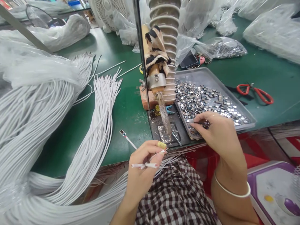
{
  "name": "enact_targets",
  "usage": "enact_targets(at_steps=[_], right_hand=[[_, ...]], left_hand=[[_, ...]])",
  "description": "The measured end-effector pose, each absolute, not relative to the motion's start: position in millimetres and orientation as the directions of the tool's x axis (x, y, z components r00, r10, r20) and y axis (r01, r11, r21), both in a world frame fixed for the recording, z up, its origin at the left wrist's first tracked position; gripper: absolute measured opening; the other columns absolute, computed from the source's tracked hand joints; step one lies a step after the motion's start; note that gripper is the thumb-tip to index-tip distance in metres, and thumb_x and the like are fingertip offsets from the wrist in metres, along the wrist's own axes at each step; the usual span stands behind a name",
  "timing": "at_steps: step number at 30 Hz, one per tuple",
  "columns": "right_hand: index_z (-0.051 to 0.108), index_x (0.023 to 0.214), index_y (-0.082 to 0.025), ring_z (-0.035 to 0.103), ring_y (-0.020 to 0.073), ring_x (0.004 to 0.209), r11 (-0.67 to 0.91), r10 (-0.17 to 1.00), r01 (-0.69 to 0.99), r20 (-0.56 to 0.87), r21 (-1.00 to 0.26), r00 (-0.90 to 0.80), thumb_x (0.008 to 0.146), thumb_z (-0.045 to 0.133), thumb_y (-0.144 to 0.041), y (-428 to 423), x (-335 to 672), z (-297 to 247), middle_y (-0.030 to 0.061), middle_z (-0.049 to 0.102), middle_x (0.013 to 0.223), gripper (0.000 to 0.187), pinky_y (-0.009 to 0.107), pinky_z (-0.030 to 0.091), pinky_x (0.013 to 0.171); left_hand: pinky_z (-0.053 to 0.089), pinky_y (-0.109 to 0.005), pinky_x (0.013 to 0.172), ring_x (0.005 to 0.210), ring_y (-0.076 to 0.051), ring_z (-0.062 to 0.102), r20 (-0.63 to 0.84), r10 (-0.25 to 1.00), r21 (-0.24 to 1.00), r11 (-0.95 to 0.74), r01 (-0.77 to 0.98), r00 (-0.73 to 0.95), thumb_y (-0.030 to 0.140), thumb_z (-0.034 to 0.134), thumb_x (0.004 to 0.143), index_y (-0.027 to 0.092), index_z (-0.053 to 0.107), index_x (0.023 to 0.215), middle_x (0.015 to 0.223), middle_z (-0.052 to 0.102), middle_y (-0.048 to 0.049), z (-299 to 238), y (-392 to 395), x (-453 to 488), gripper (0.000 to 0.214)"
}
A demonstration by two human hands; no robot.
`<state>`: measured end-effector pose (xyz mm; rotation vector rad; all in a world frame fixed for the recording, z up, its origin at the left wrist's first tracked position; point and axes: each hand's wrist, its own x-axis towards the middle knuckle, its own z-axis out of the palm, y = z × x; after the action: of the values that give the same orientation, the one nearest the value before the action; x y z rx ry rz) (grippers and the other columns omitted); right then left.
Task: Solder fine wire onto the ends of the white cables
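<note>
White cable ends (152,165) lie gathered in my left hand (142,176), thumb and forefinger pressed together on them, one tip poking out beside the yellow wrap (162,145) on my finger. My right hand (217,131) has its fingers narrowed at the near left corner of the tray (229,93), pinching what looks like a silver connector (190,121). That hold is slight, by the very ends of my fingers; if I squeeze off-centre, I judge the piece could twist away and drop among the loose metal pieces (197,97) or over the rim.

Worse is the iron's metal tip (164,114), slanting down over the black stand (184,133) between my two hands. I can't tell by sight whether it is hot — but if so, a careless inward swing could burn me or scorch the white insulation. A thin rod (177,139) lies at the stand's front, easily knocked off by a passing knuckle.

Several ends share my left grip, so they could splay and cross, bending their reddish tips. An attached plug (122,132) juts on its lead over the tabletop (127,93) just beyond that hand, where it could snag. Below, long white cables (100,200) trail by my lap — one tug there might drag the held ends loose.
</note>
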<state>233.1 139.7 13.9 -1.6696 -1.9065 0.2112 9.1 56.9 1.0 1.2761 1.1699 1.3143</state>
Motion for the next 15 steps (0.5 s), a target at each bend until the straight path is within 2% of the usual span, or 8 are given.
enact_targets(at_steps=[2,4,7,10,13,15], right_hand=[[0.069,0.077,-0.020,0.062,0.0159,0.062,0.250,0.935,0.769,0.352,-0.589,-0.035,0.079,0.068,-0.016,128.1,224.2,18.8,0.0010,0.071,0.073,0.005,0.029,0.049,0.059],[0.069,0.076,-0.021,0.062,0.0120,0.057,0.300,0.940,0.582,0.340,-0.756,-0.043,0.082,0.067,-0.018,113.9,211.3,24.8,-0.0010,0.071,0.071,0.007,0.023,0.050,0.054],[0.070,0.069,-0.021,0.057,0.0085,0.044,0.220,0.975,0.275,0.214,-0.936,-0.052,0.077,0.076,-0.020,96.6,191.0,31.6,-0.0045,0.066,0.056,0.010,0.017,0.046,0.041],[0.073,0.070,-0.020,0.056,0.0068,0.037,0.130,0.992,0.131,0.127,-0.983,-0.026,0.076,0.074,-0.015,89.0,178.0,32.7,-0.0060,0.065,0.050,0.008,0.014,0.046,0.037],[0.070,0.065,-0.019,0.056,0.0062,0.035,0.114,0.992,0.116,0.119,-0.987,0.033,0.081,0.067,-0.014,87.4,173.7,29.0,-0.0061,0.061,0.045,0.017,0.012,0.047,0.037],[0.072,0.069,-0.019,0.054,0.0062,0.034,0.093,0.992,0.122,0.102,-0.988,0.073,0.083,0.066,-0.018,86.8,173.1,26.4,-0.0056,0.061,0.046,0.015,0.013,0.045,0.034]], left_hand=[[0.052,-0.024,0.078,0.088,-0.017,0.070,0.074,0.997,0.997,-0.074,-0.012,-0.033,0.014,0.065,0.091,0.020,0.075,0.080,0.092,0.077,-0.0042,4.5,57.1,11.0,0.016],[0.053,-0.024,0.077,0.087,-0.017,0.071,0.048,0.999,0.999,-0.048,-0.014,-0.004,0.015,0.063,0.092,0.019,0.073,0.079,0.090,0.079,-0.0044,8.1,58.1,12.3,0.017],[0.053,-0.024,0.073,0.081,-0.016,0.072,0.034,0.998,0.999,-0.035,0.016,0.050,0.016,0.063,0.091,0.018,0.073,0.077,0.092,0.081,-0.0047,13.2,60.8,13.4,0.017],[0.053,-0.023,0.071,0.078,-0.015,0.074,0.035,0.997,0.998,-0.038,0.042,0.069,0.014,0.063,0.090,0.018,0.073,0.075,0.093,0.082,-0.0039,17.4,62.9,13.9,0.019],[0.053,-0.023,0.069,0.075,-0.015,0.074,0.038,0.998,0.997,-0.042,0.064,0.055,0.012,0.062,0.089,0.019,0.073,0.072,0.088,0.082,-0.0018,19.7,63.4,14.5,0.021],[0.053,-0.023,0.068,0.074,-0.015,0.074,0.037,0.998,0.995,-0.041,0.086,0.050,0.013,0.062,0.089,0.019,0.073,0.072,0.088,0.082,-0.0016,20.4,63.7,15.6,0.021]])
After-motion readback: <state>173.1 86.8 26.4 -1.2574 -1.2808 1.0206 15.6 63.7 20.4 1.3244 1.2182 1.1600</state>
